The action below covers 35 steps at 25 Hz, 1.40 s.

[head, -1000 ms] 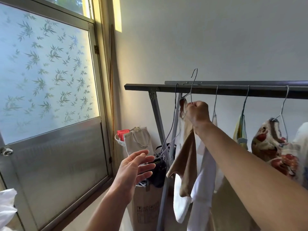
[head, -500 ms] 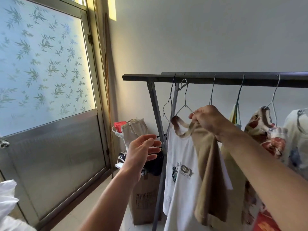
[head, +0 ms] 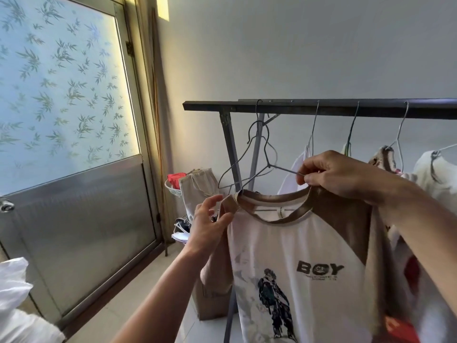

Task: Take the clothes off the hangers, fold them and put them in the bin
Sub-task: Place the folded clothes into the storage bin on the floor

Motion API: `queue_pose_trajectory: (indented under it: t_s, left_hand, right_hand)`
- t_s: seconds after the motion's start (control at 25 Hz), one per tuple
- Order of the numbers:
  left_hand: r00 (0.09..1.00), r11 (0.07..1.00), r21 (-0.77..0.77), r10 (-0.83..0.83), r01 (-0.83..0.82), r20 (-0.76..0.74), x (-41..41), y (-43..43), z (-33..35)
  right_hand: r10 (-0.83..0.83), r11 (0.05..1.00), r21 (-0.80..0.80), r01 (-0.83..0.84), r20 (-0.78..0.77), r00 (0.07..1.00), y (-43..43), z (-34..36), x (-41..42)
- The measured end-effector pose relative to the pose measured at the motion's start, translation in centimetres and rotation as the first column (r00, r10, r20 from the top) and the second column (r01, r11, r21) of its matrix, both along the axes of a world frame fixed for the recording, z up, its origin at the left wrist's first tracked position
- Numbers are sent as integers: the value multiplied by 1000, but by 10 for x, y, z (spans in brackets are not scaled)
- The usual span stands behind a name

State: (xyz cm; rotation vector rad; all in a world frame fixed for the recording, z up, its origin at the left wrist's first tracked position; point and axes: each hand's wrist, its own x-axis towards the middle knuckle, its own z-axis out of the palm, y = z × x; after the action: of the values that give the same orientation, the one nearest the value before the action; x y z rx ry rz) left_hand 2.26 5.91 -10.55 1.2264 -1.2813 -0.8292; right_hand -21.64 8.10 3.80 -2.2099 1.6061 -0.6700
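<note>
A white T-shirt [head: 291, 246] with brown sleeves, a brown collar and a "BOY" print hangs in front of me on a wire hanger [head: 268, 159], off the dark metal rack [head: 346, 108]. My right hand [head: 336, 173] pinches the hanger's wire arm and the collar at the shirt's right shoulder. My left hand [head: 210, 225] grips the brown fabric at the shirt's left shoulder. Several more garments [head: 435, 174] hang on wire hangers along the rack at the right. No bin is in view.
A frosted door [head: 66, 120] with a leaf pattern fills the left. A cardboard box [head: 210, 303], a beige bag [head: 197, 186] and a basket with something red [head: 175, 180] stand by the rack's leg. White cloth [head: 12, 305] lies at the bottom left. An empty hanger [head: 254, 134] dangles on the rack.
My right hand has brought the shirt on its hanger down off the rack and turned its front toward me. My left hand rose and took hold of the left shoulder.
</note>
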Motion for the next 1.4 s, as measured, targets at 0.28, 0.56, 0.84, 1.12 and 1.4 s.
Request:
queue_pose_trajectory:
  t_s: [0.28, 0.56, 0.84, 1.12, 1.4]
  left_hand:
    - [998, 952, -306, 41, -23, 53, 29, 19, 19]
    - [968, 911, -378, 221, -163, 116, 57, 29, 38]
    - [957, 871, -466, 250, -157, 146, 56, 40, 47]
    - [918, 865, -486, 286, -124, 274, 59, 41, 49]
    - [849, 838, -478, 437, -263, 298, 64, 44, 52]
  right_hand:
    - [99, 993, -72, -91, 112, 989, 4, -2, 7]
    - [189, 972, -163, -171, 106, 976, -6, -13, 23]
    - [284, 932, -272, -240, 137, 949, -14, -22, 46]
    - [376, 920, -278, -275, 434, 819, -22, -40, 71]
    - [296, 948, -239, -209, 431, 852, -27, -39, 63]
